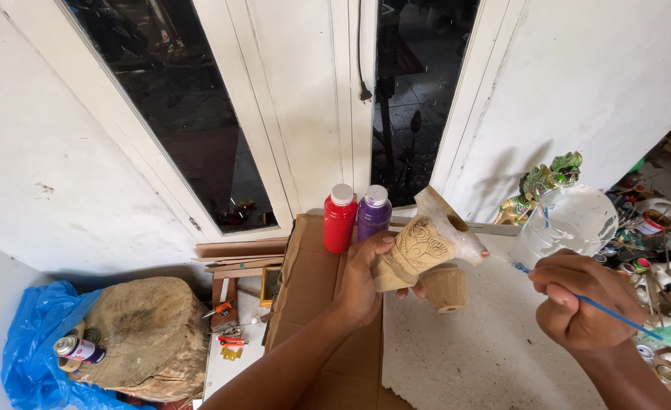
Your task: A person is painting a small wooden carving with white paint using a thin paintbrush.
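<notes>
White walls and a double glass door [199, 137] fill the far side, and a white board [487, 357] lies near, over brown cardboard [313, 288]. At the middle, the left hand [366, 281] holds a carved wooden figure [419, 250] up above the board, fingers wrapped round its lower part, thumb on the near side. Clear plastic [445, 216] covers the carving's far end. A small wooden cup [445, 287] sits just below the carving, touching the left fingertips. To the right, the right hand [574, 307] is closed round a thin blue brush [609, 311], whose tip points left toward the carving, near it. A clear plastic container [571, 220] stands beyond the right hand. Two bottles, one red [340, 220] and one purple [373, 212], stand side by side at the far edge of the cardboard. A green and gold figure [544, 182] leans against the right wall. At the near left, a wood stump [149, 334] rests beside a blue bag [32, 334] with a spray can [77, 349] on it.
</notes>
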